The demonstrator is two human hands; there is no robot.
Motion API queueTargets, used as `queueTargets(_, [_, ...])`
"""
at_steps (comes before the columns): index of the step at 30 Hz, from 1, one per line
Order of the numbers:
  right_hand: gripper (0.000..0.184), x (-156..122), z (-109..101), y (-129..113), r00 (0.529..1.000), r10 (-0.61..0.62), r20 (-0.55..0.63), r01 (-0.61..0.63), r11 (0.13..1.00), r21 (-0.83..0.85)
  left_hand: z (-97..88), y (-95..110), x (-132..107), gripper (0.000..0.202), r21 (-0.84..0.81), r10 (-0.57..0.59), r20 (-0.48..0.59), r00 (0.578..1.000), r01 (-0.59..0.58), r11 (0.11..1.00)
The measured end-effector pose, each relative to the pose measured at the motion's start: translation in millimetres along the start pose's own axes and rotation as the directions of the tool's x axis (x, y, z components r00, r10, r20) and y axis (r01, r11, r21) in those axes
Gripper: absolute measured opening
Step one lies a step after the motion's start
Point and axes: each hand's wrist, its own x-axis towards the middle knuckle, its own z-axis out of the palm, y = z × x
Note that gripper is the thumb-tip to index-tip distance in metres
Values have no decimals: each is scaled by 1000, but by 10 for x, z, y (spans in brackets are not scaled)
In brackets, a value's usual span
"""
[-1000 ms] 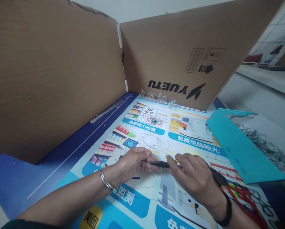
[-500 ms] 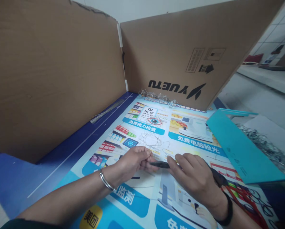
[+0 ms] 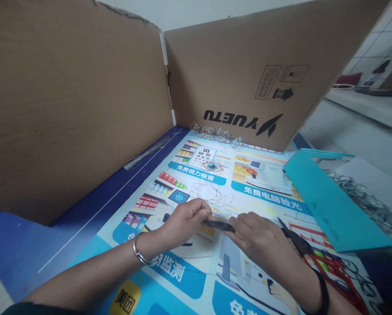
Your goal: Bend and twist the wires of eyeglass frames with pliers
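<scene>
My right hand (image 3: 257,236) is closed around a dark pair of pliers (image 3: 218,225), whose narrow jaws point left. Close to the tip of these jaws, my left hand (image 3: 190,218) is pinched shut. What its fingertips hold is too thin to make out. Beyond both hands, a loose coil of thin wire (image 3: 206,191) lies on the printed sheet (image 3: 183,291).
A turquoise box (image 3: 334,205) on the right holds a tangle of silvery wire pieces (image 3: 363,197). More clear, shiny bits (image 3: 215,131) lie along the cardboard wall (image 3: 229,78). Red cords (image 3: 343,280) and a dark pointed object (image 3: 297,243) are beyond my right forearm.
My right hand has turned over the pliers and shifted slightly left, with the back of the hand more upward. My left hand has risen a little, its fingers now closer to the jaws.
</scene>
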Motion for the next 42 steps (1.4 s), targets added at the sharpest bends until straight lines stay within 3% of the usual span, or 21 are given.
queueTargets(4, [21, 2, -14, 21, 1000, 13, 9, -13, 999, 31, -28, 22, 15, 19, -79, -2, 46, 999, 6, 997])
queueTargets(9, [20, 3, -8, 36, 1000, 14, -20, -14, 1000, -9, -65, -19, 51, 25, -281, -94, 75, 993, 112, 953])
queueTargets(16, [21, -8, 7, 15, 995, 18, -95, -27, 995, -98, -55, -89, 97, 16, -279, -187, 18, 982, 184, 942])
queueTargets(22, [23, -10, -42, -87, 989, -102, -103, 73, 966, -248, 40, -93, 83, 17, -373, -291, -13, 957, 265, 889])
queueTargets(29, [22, 16, -37, -154, 975, -185, -125, 145, 949, -279, 120, -86, 49, 20, -434, -323, 29, 946, 303, 848])
queueTargets(42, [20, 33, -40, -167, 977, -182, -113, 144, 949, -279, 131, -121, 46, 22, -430, -320, 61, 946, 314, 847])
